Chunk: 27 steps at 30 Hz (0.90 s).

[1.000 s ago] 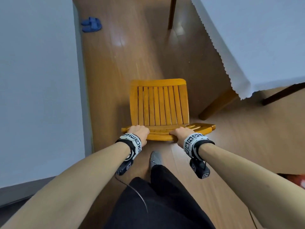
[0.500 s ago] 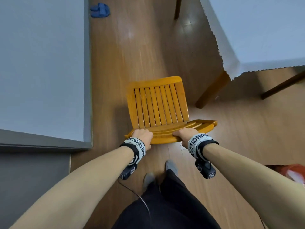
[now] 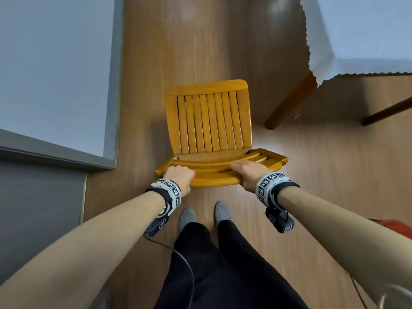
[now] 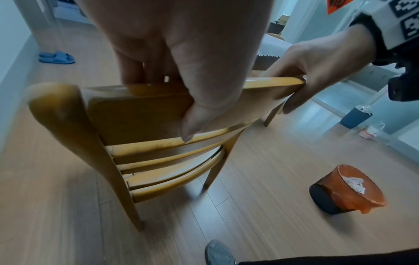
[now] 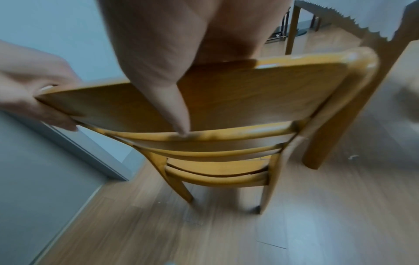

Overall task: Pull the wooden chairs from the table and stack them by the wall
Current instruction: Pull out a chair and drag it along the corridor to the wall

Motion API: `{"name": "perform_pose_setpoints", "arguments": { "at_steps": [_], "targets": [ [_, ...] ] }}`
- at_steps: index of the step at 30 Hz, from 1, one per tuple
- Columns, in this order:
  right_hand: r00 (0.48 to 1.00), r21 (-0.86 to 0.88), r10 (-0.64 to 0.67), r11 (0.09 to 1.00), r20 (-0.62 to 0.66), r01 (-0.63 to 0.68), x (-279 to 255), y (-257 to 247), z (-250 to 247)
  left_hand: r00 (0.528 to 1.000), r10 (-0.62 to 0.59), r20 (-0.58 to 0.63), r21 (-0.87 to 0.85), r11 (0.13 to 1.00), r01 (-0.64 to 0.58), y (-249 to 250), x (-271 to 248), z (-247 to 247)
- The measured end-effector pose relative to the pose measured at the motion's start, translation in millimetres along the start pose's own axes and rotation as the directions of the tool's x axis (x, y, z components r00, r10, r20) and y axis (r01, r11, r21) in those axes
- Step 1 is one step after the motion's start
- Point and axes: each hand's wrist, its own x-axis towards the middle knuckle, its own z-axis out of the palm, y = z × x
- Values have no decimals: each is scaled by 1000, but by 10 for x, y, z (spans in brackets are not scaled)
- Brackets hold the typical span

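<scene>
Beside one table (image 3: 361,32), one wooden chair (image 3: 209,121) under two gripping hands (image 3: 246,172).

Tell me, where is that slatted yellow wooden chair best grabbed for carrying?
By the broad top rail of the slatted yellow wooden chair, from behind. That flat board lets fingers hook over its edge, as the left hand and right hand do near either end.

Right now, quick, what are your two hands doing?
Left hand: closed, gripping the wooden chair by its top rail.
Right hand: closed, gripping the same rail.
</scene>
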Motion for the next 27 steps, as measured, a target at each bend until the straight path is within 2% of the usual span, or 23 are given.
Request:
{"name": "perform_pose_setpoints", "arguments": {
  "at_steps": [3, 6, 10, 13, 18, 23, 27],
  "targets": [
    [993, -93, 85, 993, 80, -78, -91, 216, -78, 1000, 1, 32, 22, 1000, -2, 50, -11, -51],
    [992, -127, 85, 989, 91, -74, -92, 273, -265, 999, -20, 34, 14, 1000, 19, 40, -7, -223],
    [997, -146, 70, 987, 42, -63, -10, 309, -799, 997, -70, -17, -27, 997, 70, -150, 57, -688],
    [996, -151, 67, 986, -65, -76, 139, 370, -1322, 989, -125, -79, -100, 988, 117, -374, 165, -1166],
    [985, -198, 51, 977, -166, -84, 531, 521, -2135, 972, -149, -183, -124, 984, 128, -811, 487, -1821],
    [994, -228, 46, 971, -100, -68, 1089, 607, -2608, 980, -135, -148, -100, 988, 121, -1197, 951, -2162],
    [995, -220, 30, 974, -97, -51, 1681, 706, -3204, 973, -155, -169, -129, 983, 134, -1684, 1436, -2617]
  ]
}}
